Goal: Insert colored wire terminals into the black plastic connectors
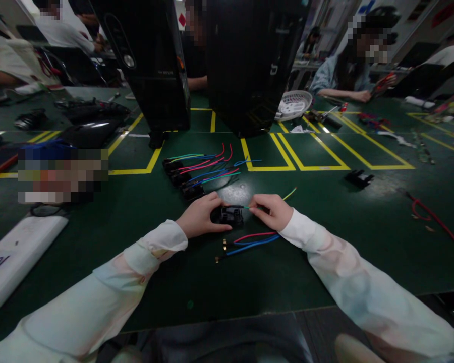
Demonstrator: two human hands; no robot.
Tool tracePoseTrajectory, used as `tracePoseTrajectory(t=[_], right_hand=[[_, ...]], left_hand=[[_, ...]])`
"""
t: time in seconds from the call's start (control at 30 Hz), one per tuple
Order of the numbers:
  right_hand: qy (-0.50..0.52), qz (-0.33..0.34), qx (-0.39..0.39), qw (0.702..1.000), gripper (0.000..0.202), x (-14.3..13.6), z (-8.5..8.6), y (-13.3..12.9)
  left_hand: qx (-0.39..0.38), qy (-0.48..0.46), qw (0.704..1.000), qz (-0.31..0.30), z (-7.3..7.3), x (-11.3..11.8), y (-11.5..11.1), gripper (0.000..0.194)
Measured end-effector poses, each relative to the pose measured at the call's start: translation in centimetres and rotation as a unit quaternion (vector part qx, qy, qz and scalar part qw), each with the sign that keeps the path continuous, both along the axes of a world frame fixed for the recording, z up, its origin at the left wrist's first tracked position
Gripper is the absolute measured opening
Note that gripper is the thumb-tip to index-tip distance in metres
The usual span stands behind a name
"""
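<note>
A small black plastic part point(230, 216) rests on the green table, gripped at its left side between the thumb and fingers of my left hand point(203, 216). Just right of it, my right hand point(270, 210) pinches a green-yellow wire point(289, 193), whose near end meets the part's upper edge. Below my hands lie loose red and blue wires point(251, 244) with brass-coloured terminals at their left ends. Behind my left hand, several black parts point(179, 174) sit in a row with coloured wires running out to the right.
Two tall black cases point(151, 65) stand at the back centre. A white box point(20, 257) lies at the left, a black part point(358, 178) and red wire point(437, 222) at the right. A white basket point(295, 103) is farther back. People sit around other tables.
</note>
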State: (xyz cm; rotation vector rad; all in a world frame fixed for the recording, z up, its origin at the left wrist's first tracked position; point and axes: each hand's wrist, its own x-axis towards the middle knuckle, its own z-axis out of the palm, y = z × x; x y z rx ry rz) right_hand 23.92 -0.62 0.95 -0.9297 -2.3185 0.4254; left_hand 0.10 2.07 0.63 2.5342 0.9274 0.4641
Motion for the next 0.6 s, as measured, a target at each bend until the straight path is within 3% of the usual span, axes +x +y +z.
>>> tracePoseTrajectory(t=[0.3,0.5,0.6], right_hand=[[-0.035,-0.061,0.017,0.997,0.017,-0.22,-0.42,0.88],[-0.059,0.005,-0.005,0.998,0.017,-0.15,-0.11,0.46],[-0.039,-0.004,0.014,0.999,0.017,-0.27,0.16,0.22]], left_hand=[[0.002,0.003,1.000,-0.003,0.02,0.02,0.03,0.049],[0.004,0.004,1.000,0.002,0.00,0.01,0.00,0.049],[0.005,0.007,1.000,0.003,-0.07,-0.01,0.00,0.049]])
